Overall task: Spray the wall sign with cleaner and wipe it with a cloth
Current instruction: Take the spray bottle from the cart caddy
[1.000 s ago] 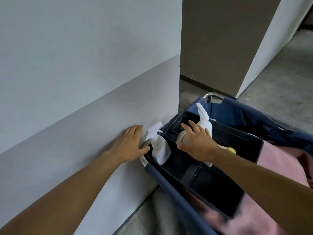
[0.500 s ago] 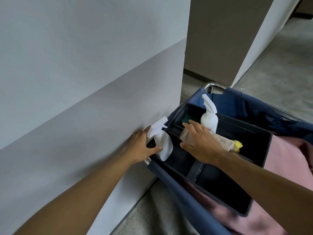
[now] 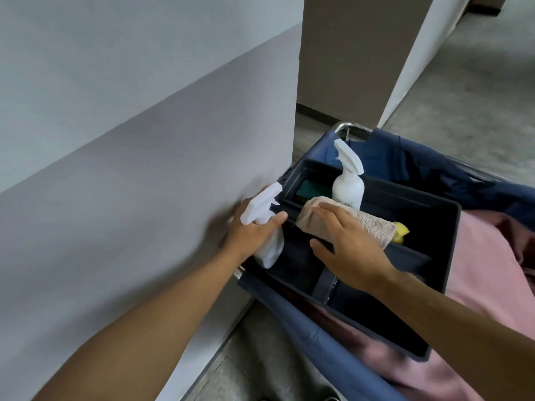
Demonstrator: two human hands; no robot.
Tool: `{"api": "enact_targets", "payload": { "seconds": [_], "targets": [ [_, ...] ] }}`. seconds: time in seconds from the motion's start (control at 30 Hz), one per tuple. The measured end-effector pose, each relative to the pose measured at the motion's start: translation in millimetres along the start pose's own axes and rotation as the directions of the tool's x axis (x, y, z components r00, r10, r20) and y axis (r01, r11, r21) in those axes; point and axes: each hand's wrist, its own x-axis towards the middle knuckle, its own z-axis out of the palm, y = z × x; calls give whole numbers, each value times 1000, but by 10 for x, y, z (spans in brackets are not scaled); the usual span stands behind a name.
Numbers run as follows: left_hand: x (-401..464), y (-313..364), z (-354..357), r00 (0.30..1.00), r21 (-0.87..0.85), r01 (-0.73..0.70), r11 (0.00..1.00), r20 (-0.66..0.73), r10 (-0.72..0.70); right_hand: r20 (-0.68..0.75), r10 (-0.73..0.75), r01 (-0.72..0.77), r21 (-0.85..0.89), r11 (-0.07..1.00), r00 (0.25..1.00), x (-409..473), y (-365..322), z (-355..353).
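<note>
My left hand point(image 3: 251, 233) is wrapped around the neck of a white spray bottle point(image 3: 267, 244) at the left edge of a black caddy point(image 3: 451, 244), close to the grey wall point(image 3: 144, 169). My right hand point(image 3: 350, 247) lies with spread fingers on a beige cloth point(image 3: 373, 225) draped over the caddy's middle divider. A second white spray bottle point(image 3: 347, 186) stands upright in the caddy's far compartment. No wall sign is in view.
The caddy sits on a cart with a blue fabric liner point(image 3: 318, 340) and pink linen point(image 3: 492, 285). A green sponge point(image 3: 309, 190) and a yellow item point(image 3: 401, 231) lie in the caddy. A brown pillar point(image 3: 356, 53) and the concrete floor point(image 3: 469, 105) lie beyond.
My left hand left the wall and closed around the near spray bottle. My right hand slid onto the beige cloth. The view tilted slightly.
</note>
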Motion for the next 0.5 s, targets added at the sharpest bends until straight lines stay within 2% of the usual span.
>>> {"api": "enact_targets", "payload": {
  "seconds": [0.1,0.23,0.33,0.5],
  "targets": [
    [-43,173,88,1000,-39,-6,999,8,6,-9,8,-8,20,1000,1000,-41,-2,11],
    [-109,279,262,990,-89,-121,989,69,127,-31,8,-6,49,999,999,-54,-28,-17],
    [-194,318,334,987,-166,-109,980,101,127,-55,5,-1,76,997,998,-35,-60,-115],
    [-333,627,266,987,-199,-140,970,48,153,-87,-6,16,110,994,996,25,-200,-391]
  ]
}}
